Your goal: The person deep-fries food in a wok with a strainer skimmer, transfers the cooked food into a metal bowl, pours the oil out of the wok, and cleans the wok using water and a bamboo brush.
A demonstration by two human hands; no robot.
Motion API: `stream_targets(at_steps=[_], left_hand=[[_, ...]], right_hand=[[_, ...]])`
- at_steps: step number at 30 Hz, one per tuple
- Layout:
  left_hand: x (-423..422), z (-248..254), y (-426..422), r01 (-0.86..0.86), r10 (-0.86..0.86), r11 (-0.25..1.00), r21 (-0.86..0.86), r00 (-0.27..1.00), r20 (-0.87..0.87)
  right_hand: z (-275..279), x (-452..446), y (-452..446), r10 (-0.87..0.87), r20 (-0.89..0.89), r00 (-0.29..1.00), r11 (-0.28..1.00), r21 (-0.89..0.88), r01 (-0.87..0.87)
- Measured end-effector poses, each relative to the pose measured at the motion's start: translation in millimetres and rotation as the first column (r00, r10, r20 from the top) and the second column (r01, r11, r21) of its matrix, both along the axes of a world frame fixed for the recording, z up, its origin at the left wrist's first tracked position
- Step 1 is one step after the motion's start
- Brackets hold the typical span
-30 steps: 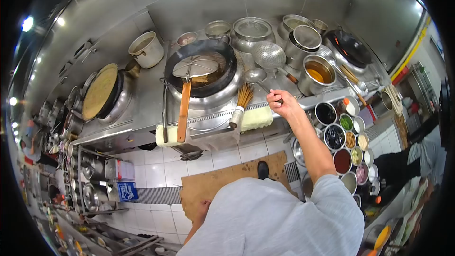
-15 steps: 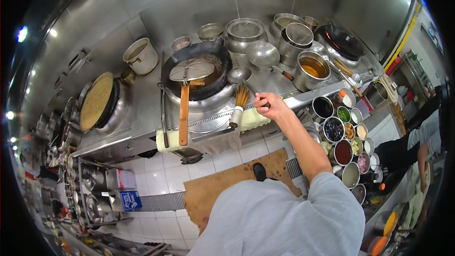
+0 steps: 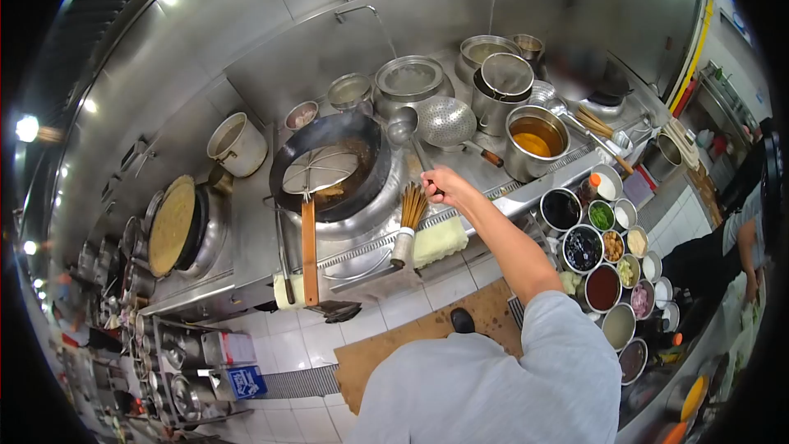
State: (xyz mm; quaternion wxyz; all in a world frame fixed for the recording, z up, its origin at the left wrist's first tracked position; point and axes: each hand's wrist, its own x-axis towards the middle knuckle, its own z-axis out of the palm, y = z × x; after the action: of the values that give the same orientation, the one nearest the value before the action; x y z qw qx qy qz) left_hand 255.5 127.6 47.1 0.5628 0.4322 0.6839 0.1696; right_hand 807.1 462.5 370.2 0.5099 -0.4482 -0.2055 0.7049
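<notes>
My right hand (image 3: 444,185) is closed around the handle of a metal ladle (image 3: 403,125). The ladle's bowl hangs by the far right rim of a black wok (image 3: 374,152), beside a perforated strainer (image 3: 444,119). Across the wok rests a wire-mesh skimmer (image 3: 325,168) with a long wooden handle, and browned food (image 3: 330,191) shows beneath it. Just left of my hand a bamboo brush (image 3: 413,207) stands bristles up, next to a folded pale cloth (image 3: 440,241) at the counter's front edge. My left hand is out of view.
A pot of amber liquid (image 3: 534,138) stands right of the strainer. Several ingredient containers (image 3: 604,288) cluster at lower right. A tap runs above a large lidded pot (image 3: 415,78). At left another wok (image 3: 197,230) leans. A person (image 3: 744,222) stands at far right.
My view has tilted up, so the stove sits lower. The ladle's bowl has moved farther from me, up along the wok's right side, still in my right hand.
</notes>
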Motion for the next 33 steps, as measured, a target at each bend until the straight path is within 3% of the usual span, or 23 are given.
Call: stream_targets(at_steps=[2,4,5,6,7,9,11,15,17,19,20,21,22,23,24,25,26,28,33], left_hand=[[9.0,10.3,8.2,-0.02,0.02,1.0,-0.001,1.0,-0.006],[19.4,16.7,11.9,-0.046,0.046,0.999,-0.005,0.999,-0.009],[23.3,18.1,12.4,-0.057,0.057,0.998,-0.006,0.998,-0.011],[27.2,19.8,13.8,-0.071,0.071,0.997,-0.008,0.997,-0.012],[29.9,23.6,17.0,-0.079,0.078,0.997,-0.007,0.997,-0.017],[31.9,20.5,18.1,-0.1,0.1,0.995,-0.011,0.995,-0.023],[42.0,31.4,17.3,-0.121,0.121,0.992,-0.018,0.992,-0.035],[55.7,36.9,9.6,-0.179,0.178,0.984,-0.018,0.983,-0.049],[62.7,40.3,6.1,-0.216,0.215,0.976,-0.02,0.975,-0.062],[67.0,41.8,-1.2,-0.243,0.241,0.97,-0.024,0.968,-0.075],[70.0,41.4,-5.6,-0.251,0.249,0.968,-0.025,0.966,-0.077],[72.5,39.9,-10.5,-0.258,0.255,0.966,-0.03,0.963,-0.084],[73.9,38.3,-15.2,-0.259,0.256,0.965,-0.03,0.963,-0.09],[74.8,36.4,-20.7,-0.258,0.255,0.966,-0.027,0.962,-0.094],[73.6,32.0,-28.8,-0.259,0.254,0.965,-0.032,0.962,-0.097],[73.3,25.6,-33.5,-0.256,0.252,0.966,-0.028,0.963,-0.095],[77.4,31.0,-37.3,-0.246,0.242,0.969,-0.026,0.965,-0.099],[76.8,26.7,-44.6,-0.23,0.227,0.973,-0.022,0.97,-0.091],[63.2,7.5,-53.3,-0.183,0.183,0.983,0.017,0.982,-0.045]], right_hand=[[-4.2,12.5,31.7,0.023,0.088,0.996,1.0,-0.009,-0.022],[-18.2,26.8,69.5,0.022,0.442,0.897,0.997,0.061,-0.055],[-25.4,31.6,77.0,0.038,0.445,0.895,0.996,0.058,-0.071],[-32.5,37.9,82.8,-0.065,0.722,0.688,0.99,0.133,-0.045],[-37.2,43.1,90.4,-0.188,0.898,0.398,0.974,0.222,-0.042],[-49.5,51.0,109.7,-0.215,0.893,0.394,0.974,0.225,0.022],[-72.5,60.2,139.7,-0.322,0.936,0.143,0.944,0.305,0.13],[-68.1,103.0,224.1,-0.22,0.948,0.229,0.968,0.185,0.168],[-78.6,116.4,265.2,-0.241,0.947,0.213,0.948,0.182,0.263],[-110.6,133.0,313.5,-0.318,0.946,0.066,0.925,0.295,0.241],[-91.6,132.0,321.5,-0.328,0.942,0.067,0.927,0.307,0.217],[-74.2,137.7,323.9,-0.199,0.871,0.45,0.979,0.152,0.138],[-66.0,141.6,326.8,-0.018,0.659,0.752,1.0,0.022,0.005],[-61.5,138.9,328.8,-0.01,0.662,0.75,1.0,0.016,0.0],[-61.0,135.9,329.9,-0.079,0.135,0.988,0.996,0.04,0.074],[-63.0,133.2,326.1,-0.138,-0.437,0.889,0.987,0.015,0.16],[-60.7,130.6,316.7,-0.149,-0.431,0.89,0.986,0.005,0.168],[-39.2,122.0,287.9,-0.024,-0.716,0.697,0.996,0.043,0.079],[15.3,101.6,203.4,-0.094,-0.614,0.784,0.984,0.061,0.166]])
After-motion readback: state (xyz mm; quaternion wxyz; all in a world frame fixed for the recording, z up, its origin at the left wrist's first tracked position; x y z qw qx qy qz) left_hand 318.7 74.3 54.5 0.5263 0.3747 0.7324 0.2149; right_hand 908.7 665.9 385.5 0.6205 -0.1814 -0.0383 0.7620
